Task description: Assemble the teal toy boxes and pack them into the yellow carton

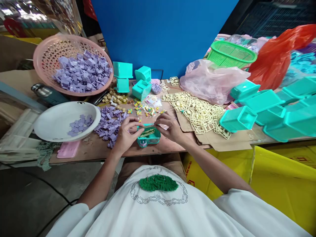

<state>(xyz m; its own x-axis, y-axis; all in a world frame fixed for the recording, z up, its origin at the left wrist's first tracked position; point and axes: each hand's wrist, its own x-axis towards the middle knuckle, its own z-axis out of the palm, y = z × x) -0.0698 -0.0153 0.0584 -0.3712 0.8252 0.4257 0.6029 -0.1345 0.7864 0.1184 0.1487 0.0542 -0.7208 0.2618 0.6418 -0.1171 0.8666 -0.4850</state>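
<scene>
A small teal plastic box (156, 140) stands at the table's front edge, with a cream plastic frame (148, 133) lying inside it. Over its left side is my left hand (128, 134), thumb and fingers closed in a pinch. My right hand (171, 127) pinches over the box's right side. Something thin and pale seems to run between the fingertips; I cannot make out what it is. Left of the box lies a heap of purple plastic pieces (108, 123). Small yellow and multicoloured parts (148, 110) are scattered just behind it.
Cream plastic frames (197, 110) are piled on cardboard at right, before a pink plastic bag (209, 80). Several teal containers (263, 100) stand farther right. On the left are a pink basket (43, 52) of purple pieces, a white bowl (49, 123) and a flask (48, 93).
</scene>
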